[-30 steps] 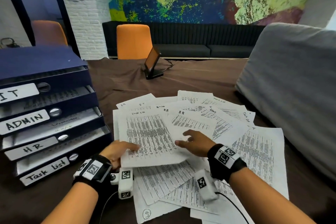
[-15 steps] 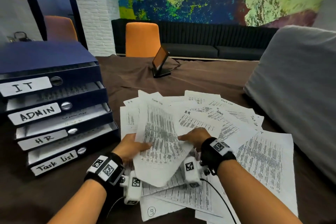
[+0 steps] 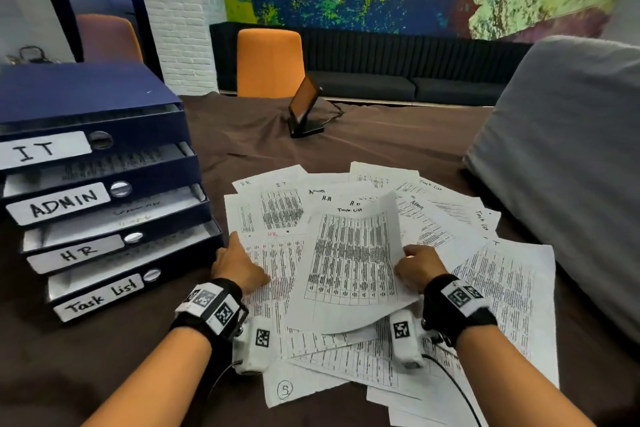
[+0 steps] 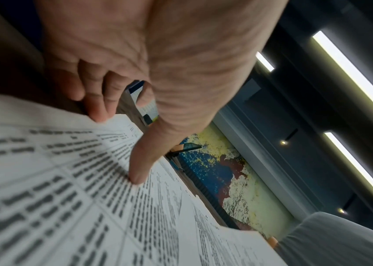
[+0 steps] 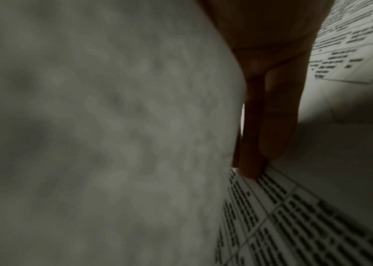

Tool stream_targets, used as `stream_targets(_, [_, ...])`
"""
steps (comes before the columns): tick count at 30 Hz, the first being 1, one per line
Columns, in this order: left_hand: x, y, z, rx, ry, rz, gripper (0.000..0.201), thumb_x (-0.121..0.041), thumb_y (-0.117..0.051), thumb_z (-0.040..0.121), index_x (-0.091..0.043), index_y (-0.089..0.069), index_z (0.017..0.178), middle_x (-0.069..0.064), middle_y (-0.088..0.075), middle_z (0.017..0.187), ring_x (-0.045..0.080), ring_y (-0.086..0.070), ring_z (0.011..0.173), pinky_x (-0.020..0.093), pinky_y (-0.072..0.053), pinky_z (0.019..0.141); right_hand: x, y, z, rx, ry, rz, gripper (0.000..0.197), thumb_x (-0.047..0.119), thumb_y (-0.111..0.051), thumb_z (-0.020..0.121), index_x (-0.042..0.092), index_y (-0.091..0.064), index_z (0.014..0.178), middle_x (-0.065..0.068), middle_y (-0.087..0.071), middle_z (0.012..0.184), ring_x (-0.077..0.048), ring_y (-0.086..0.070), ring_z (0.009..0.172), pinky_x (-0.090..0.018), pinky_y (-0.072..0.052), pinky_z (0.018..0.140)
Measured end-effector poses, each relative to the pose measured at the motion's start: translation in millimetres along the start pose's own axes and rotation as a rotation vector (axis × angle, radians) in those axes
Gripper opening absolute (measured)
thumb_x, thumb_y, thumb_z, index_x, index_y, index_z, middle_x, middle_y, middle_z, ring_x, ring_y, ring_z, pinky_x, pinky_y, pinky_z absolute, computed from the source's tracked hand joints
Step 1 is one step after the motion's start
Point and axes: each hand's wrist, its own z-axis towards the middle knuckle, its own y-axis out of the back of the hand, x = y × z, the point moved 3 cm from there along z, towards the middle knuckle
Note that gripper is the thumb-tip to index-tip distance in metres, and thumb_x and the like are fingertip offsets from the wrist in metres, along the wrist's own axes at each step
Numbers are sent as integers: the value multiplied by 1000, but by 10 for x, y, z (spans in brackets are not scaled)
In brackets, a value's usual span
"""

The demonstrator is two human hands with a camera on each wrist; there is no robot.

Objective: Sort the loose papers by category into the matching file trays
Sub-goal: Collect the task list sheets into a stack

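Observation:
Several loose printed papers (image 3: 491, 291) lie fanned out on the brown table, with handwritten headings such as IT, Admin, HR and Task list. My right hand (image 3: 415, 263) pinches the right edge of one sheet headed "Task list" (image 3: 349, 263) and holds it curled up above the pile. The right wrist view shows that sheet's blurred back (image 5: 90, 126) beside my fingers (image 5: 272, 126). My left hand (image 3: 239, 263) rests on the pile's left side, its thumb (image 4: 137, 172) pressing a printed page (image 4: 67, 207). A stack of dark blue file trays (image 3: 166, 184), labelled IT, ADMIN, HR and Task list (image 3: 100, 298), stands at the left.
A small tablet on a stand (image 3: 304, 107) sits further back on the table. A large grey cushion (image 3: 561, 184) borders the papers on the right. Orange chairs (image 3: 270, 62) and a dark sofa stand beyond. Bare brown cloth (image 3: 104, 367) shows in front of the trays.
The Task list sheet lay flat under both hands, then rose off the pile. My left hand has let it go and settled on the papers; my right hand now holds it alone.

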Motion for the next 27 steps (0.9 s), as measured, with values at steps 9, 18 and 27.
stream_targets(9, [-24,42,-60,22,3,163,84,-35,-89,62,-21,-44,131,11,-52,132,36,-45,126,51,-40,108,-66,-122,-248,81,41,151,31,-10,-54,83,15,-72,82,-2,-71,75,-21,-67,69,-22,-52,59])
stream_targets(18, [-16,112,-92,-77,-32,27,71,-34,-79,77,-23,-44,138,12,-51,136,35,-48,125,47,-43,105,-100,-187,-348,104,113,245,25,-4,-58,86,17,-72,87,-8,-75,87,-22,-71,70,-28,-56,63])
stream_targets(27, [-262,80,-283,306,13,-584,44,-25,-75,88,-8,-60,125,11,-70,120,27,-68,109,36,-56,88,-1,-130,-442,191,102,618,21,-8,-60,89,3,-71,102,-18,-75,95,-31,-71,80,-45,-58,82])
